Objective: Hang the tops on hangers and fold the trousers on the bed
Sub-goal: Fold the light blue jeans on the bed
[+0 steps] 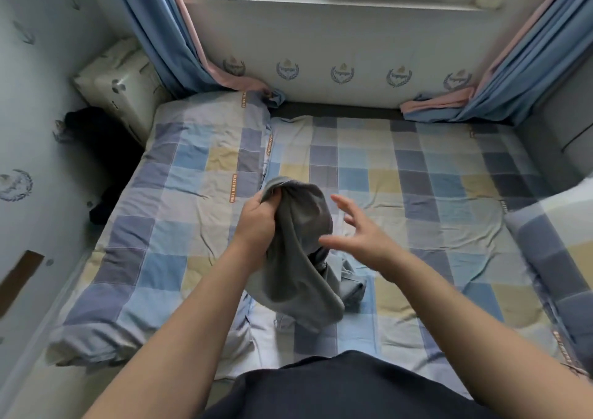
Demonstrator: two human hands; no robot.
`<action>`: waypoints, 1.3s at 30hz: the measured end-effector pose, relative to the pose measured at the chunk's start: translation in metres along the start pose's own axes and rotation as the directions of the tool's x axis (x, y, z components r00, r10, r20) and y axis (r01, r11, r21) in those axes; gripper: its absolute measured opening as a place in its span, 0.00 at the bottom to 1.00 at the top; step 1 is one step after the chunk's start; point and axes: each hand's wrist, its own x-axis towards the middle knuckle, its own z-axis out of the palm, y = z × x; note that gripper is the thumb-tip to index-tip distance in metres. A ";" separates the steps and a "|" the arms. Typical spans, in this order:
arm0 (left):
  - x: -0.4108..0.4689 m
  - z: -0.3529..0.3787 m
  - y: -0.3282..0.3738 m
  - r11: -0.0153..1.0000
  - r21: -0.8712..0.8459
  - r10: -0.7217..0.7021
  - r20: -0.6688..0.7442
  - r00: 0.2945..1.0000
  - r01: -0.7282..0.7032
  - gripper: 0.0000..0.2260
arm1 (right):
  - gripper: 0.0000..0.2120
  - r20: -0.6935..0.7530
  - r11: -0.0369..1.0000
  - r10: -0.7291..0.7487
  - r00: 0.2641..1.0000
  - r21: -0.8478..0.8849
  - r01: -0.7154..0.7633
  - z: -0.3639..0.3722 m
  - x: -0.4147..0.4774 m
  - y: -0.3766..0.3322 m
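Note:
A grey garment [301,258] hangs bunched over the middle of the bed [417,194], its lower end trailing onto the checked sheet. My left hand [256,222] grips its upper edge in a fist. My right hand [359,229] hovers just right of the cloth with fingers spread, holding nothing. I cannot tell whether the garment is a top or trousers. No hanger is in view.
A folded checked quilt [179,200] covers the bed's left half. A pillow [558,251] lies at the right edge. Dark clothing [96,149] sits in the gap by the left wall, next to a white box [122,88]. Blue curtains [167,33] hang at both back corners.

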 end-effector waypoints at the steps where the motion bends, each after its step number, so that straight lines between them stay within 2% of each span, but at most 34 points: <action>1: -0.002 0.000 0.004 1.000 -0.021 -0.012 0.012 1.000 0.012 0.13 | 0.37 0.043 1.000 -0.011 0.999 -0.027 0.013 0.007 0.000 0.007; 3: -0.004 0.000 0.009 0.999 -0.028 -0.026 0.044 0.999 0.027 0.14 | 0.29 0.094 0.997 -0.060 0.994 -0.039 0.064 0.020 0.003 0.018; 5: -0.006 -0.002 0.009 0.999 -0.014 -0.040 0.066 0.997 0.041 0.16 | 0.20 0.060 0.993 -0.117 0.991 -0.010 0.117 0.030 0.006 0.023; 9: -0.009 -0.011 0.009 0.997 -0.008 -0.073 0.000 0.997 0.073 0.14 | 0.10 0.061 0.987 -0.149 0.987 0.073 0.144 0.034 0.008 0.033; 13: -0.007 -0.020 0.011 0.992 -0.022 -0.123 -0.069 0.990 0.122 0.14 | 0.05 0.131 0.983 -0.059 0.990 -0.164 0.080 0.030 0.008 0.054; 16: -0.002 -0.030 0.018 0.991 -0.059 -0.127 -0.175 0.976 0.118 0.14 | 0.08 0.087 0.999 0.006 0.996 -0.034 -0.003 0.026 0.007 0.061; 18: 0.002 -0.038 0.025 0.994 -0.057 -0.100 -0.218 0.971 0.089 0.14 | 0.08 0.032 0.999 -0.010 0.999 0.039 0.009 0.022 0.010 0.055; 20: 0.002 -0.040 0.028 0.996 -0.010 -0.088 -0.163 0.983 0.087 0.14 | 0.09 0.080 0.999 -0.049 0.996 -0.004 0.050 0.022 0.016 0.042; 22: -0.001 -0.036 0.027 0.996 0.018 -0.085 -0.065 0.994 0.086 0.14 | 0.22 0.207 0.992 -0.063 0.976 -0.092 0.084 0.030 0.024 0.029; 23: -0.003 -0.033 0.025 0.996 0.018 -0.087 -0.023 0.996 0.087 0.15 | 0.23 0.247 0.986 -0.051 0.968 -0.140 0.088 0.036 0.028 0.023; 27: -0.007 -0.034 0.025 0.995 -0.039 -0.095 -0.003 0.995 0.095 0.15 | 0.07 0.187 0.953 0.016 0.982 -0.302 0.042 0.058 0.037 0.029; 30: -0.002 -0.046 0.023 0.996 -0.044 -0.079 -0.102 0.992 0.075 0.15 | 0.07 0.166 0.885 0.020 0.986 -0.462 0.060 0.059 0.032 0.046; 32: 0.008 -0.058 0.018 0.999 0.050 -0.008 -0.263 0.965 0.021 0.16 | 0.08 0.125 0.891 0.031 0.992 -0.454 0.029 0.056 0.028 0.049; 34: 0.018 -0.072 0.015 0.972 0.232 0.129 -0.364 0.922 -0.044 0.15 | 0.13 0.084 0.900 0.000 0.996 -0.434 0.036 0.052 0.026 0.040; 36: 0.023 -0.082 0.014 0.912 0.405 0.228 -0.359 0.905 -0.069 0.08 | 0.17 0.027 0.926 -0.058 0.998 -0.372 0.064 0.049 0.025 0.023; 39: 0.014 -0.080 0.010 0.818 0.564 0.320 -0.285 0.904 -0.112 0.12 | 0.15 -0.087 0.998 -0.011 0.996 -0.069 0.005 0.046 0.027 -0.010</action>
